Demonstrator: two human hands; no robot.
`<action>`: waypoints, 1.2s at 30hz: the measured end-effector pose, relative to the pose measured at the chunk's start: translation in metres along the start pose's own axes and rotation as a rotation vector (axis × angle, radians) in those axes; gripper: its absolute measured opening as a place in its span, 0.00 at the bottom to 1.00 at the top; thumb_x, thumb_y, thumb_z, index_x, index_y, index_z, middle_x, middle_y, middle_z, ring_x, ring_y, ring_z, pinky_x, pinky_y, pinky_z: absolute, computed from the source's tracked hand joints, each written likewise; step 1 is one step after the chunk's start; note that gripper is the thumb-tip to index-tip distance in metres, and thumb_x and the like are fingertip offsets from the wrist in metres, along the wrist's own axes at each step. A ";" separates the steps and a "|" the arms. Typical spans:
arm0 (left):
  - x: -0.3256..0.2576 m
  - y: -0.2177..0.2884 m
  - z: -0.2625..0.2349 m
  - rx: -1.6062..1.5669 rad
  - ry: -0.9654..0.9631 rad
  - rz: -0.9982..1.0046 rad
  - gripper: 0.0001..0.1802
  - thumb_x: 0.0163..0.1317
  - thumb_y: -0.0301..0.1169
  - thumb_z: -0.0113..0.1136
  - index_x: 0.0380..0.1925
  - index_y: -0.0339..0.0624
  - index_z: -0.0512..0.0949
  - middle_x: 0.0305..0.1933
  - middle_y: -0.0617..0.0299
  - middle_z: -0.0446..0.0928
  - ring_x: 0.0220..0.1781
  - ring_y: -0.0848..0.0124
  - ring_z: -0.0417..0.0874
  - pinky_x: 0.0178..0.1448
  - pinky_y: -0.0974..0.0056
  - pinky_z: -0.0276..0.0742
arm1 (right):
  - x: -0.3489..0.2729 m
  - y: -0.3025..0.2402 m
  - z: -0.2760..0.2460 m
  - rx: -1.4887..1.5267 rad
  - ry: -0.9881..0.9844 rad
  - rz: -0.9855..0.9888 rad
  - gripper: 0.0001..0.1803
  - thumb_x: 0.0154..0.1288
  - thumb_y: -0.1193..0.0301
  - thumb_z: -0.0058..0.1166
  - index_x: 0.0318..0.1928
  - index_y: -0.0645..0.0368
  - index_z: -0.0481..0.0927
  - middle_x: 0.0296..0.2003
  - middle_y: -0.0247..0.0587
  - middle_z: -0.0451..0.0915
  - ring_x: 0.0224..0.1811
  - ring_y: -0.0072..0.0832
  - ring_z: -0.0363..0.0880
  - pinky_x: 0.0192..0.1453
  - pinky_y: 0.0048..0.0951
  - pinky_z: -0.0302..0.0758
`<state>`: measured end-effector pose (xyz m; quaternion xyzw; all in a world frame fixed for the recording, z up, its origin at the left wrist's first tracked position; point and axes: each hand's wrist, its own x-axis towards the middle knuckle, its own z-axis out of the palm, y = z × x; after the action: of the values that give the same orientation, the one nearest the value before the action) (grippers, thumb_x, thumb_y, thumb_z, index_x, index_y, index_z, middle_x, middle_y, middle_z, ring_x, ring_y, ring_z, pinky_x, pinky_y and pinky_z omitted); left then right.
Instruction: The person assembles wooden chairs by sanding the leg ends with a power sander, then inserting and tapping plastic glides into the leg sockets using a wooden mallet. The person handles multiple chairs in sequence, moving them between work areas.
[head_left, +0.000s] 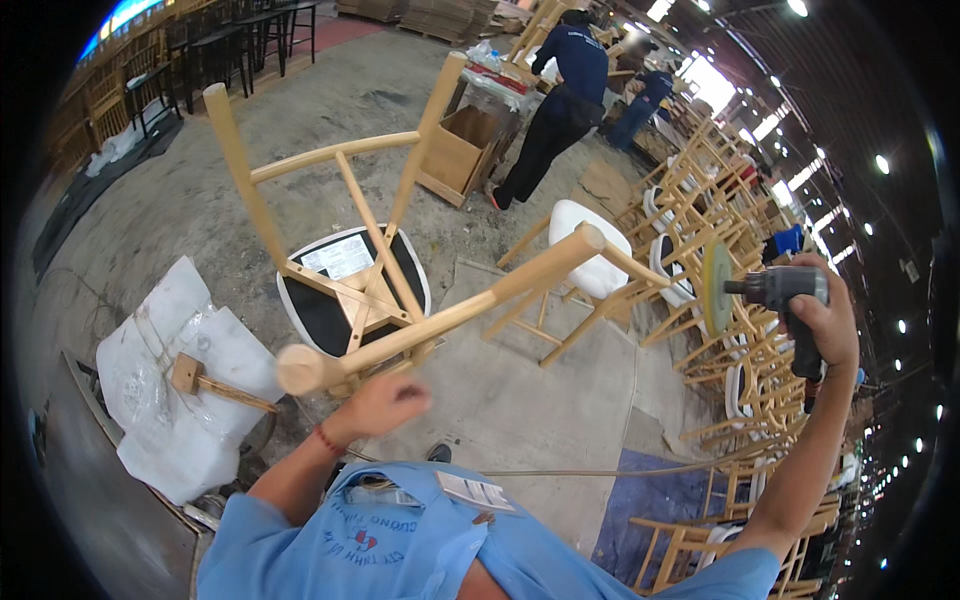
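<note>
A pale wooden chair frame (pixel 440 325) stands upended in front of me, legs pointing up and toward me. Below its legs shows the black underside of its seat (pixel 308 318), with a white paper label (pixel 340 258) on it. My right hand (pixel 832 318) grips a power sander (pixel 785 288), held up at the right; its round yellowish pad (pixel 716 288) faces left, apart from the chair. Just below the nearest leg is my left hand (pixel 385 405), close to the wood. Its fingers curl inward and look smeared, so whether they hold anything is hidden.
A wooden mallet (pixel 215 385) lies on white foam sheeting (pixel 170 400) at the left. Behind the chair stands a white-seated stool (pixel 590 250). Many chairs (pixel 720 200) crowd the right side. A hose (pixel 600 470) crosses low. Beyond, a person (pixel 570 90) works beside a wooden box (pixel 465 150).
</note>
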<state>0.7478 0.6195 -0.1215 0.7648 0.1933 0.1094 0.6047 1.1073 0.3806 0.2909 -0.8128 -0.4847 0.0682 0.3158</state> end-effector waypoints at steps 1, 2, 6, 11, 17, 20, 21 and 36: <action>0.030 0.025 0.012 -0.003 0.138 0.083 0.20 0.60 0.38 0.67 0.47 0.36 0.80 0.41 0.54 0.83 0.45 0.69 0.83 0.49 0.63 0.78 | 0.008 0.014 0.000 0.001 -0.021 0.008 0.35 0.47 0.55 0.69 0.52 0.63 0.75 0.35 0.38 0.80 0.28 0.23 0.80 0.29 0.24 0.78; 0.064 0.053 0.024 -0.009 0.255 0.183 0.22 0.60 0.38 0.68 0.49 0.36 0.79 0.44 0.54 0.82 0.47 0.67 0.83 0.51 0.62 0.78 | 0.016 0.031 -0.003 -0.099 0.012 -0.072 0.34 0.46 0.56 0.70 0.51 0.62 0.76 0.33 0.37 0.79 0.28 0.23 0.80 0.28 0.22 0.77; 0.185 0.122 0.041 0.137 0.547 0.436 0.32 0.56 0.38 0.71 0.58 0.36 0.73 0.56 0.48 0.78 0.59 0.56 0.80 0.60 0.58 0.75 | 0.080 0.007 0.039 -0.087 -0.331 -0.102 0.32 0.44 0.57 0.68 0.49 0.61 0.77 0.34 0.39 0.80 0.27 0.24 0.80 0.35 0.26 0.77; 0.252 0.116 0.043 0.177 0.521 0.474 0.30 0.53 0.40 0.73 0.53 0.39 0.74 0.43 0.47 0.82 0.49 0.49 0.83 0.52 0.55 0.79 | 0.123 -0.032 0.089 -0.366 -0.496 -0.375 0.31 0.44 0.58 0.68 0.49 0.60 0.77 0.36 0.44 0.80 0.40 0.32 0.81 0.46 0.33 0.77; 0.237 0.135 0.055 0.107 0.416 0.296 0.23 0.54 0.39 0.70 0.45 0.39 0.75 0.41 0.46 0.82 0.44 0.48 0.83 0.47 0.53 0.78 | 0.158 -0.015 0.078 -0.418 -0.545 -0.054 0.28 0.46 0.64 0.67 0.48 0.61 0.76 0.37 0.44 0.80 0.28 0.26 0.80 0.35 0.28 0.77; 0.234 0.137 0.052 0.098 0.414 0.269 0.25 0.53 0.40 0.71 0.47 0.39 0.75 0.41 0.46 0.81 0.45 0.49 0.83 0.47 0.54 0.78 | 0.161 0.016 0.070 -0.451 -0.323 -0.094 0.25 0.47 0.62 0.66 0.45 0.61 0.77 0.28 0.38 0.80 0.26 0.23 0.80 0.33 0.28 0.77; 0.235 0.136 0.052 0.108 0.424 0.268 0.25 0.53 0.40 0.71 0.47 0.39 0.75 0.41 0.46 0.82 0.44 0.49 0.84 0.47 0.54 0.78 | 0.160 0.017 0.067 -0.409 -0.325 -0.090 0.25 0.47 0.62 0.66 0.45 0.60 0.77 0.29 0.38 0.80 0.26 0.23 0.80 0.33 0.27 0.76; 0.240 0.127 0.050 0.035 0.407 0.293 0.23 0.53 0.36 0.70 0.47 0.41 0.75 0.42 0.48 0.82 0.45 0.49 0.83 0.47 0.54 0.78 | 0.166 0.005 0.074 -0.311 -0.301 -0.006 0.30 0.44 0.62 0.68 0.50 0.55 0.75 0.33 0.39 0.79 0.30 0.25 0.81 0.35 0.27 0.78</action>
<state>1.0047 0.6532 -0.0269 0.7573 0.1998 0.3443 0.5177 1.1669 0.5502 0.2616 -0.8308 -0.5337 0.1122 0.1107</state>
